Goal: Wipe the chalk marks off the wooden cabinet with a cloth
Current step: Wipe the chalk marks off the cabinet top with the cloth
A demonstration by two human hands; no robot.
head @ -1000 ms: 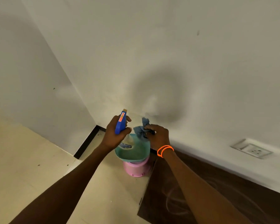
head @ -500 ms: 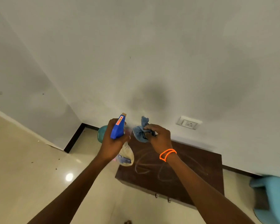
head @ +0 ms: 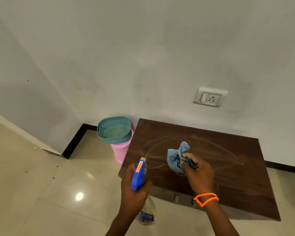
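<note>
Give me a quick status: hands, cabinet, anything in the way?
Left hand grips spray bottle; right hand bunches blue cloth above cabinet. Chalk marks unwiped. Nothing in the way.

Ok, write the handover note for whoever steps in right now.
Left hand: gripping the spray bottle, nozzle aimed at the cabinet.
Right hand: holding the bunched blue cloth above the cabinet top; contact cannot be told.
Chalk marks: loops across the top, none visibly wiped.
Done: cloth and spray in hand.
Left: wipe the whole top clean.
</note>
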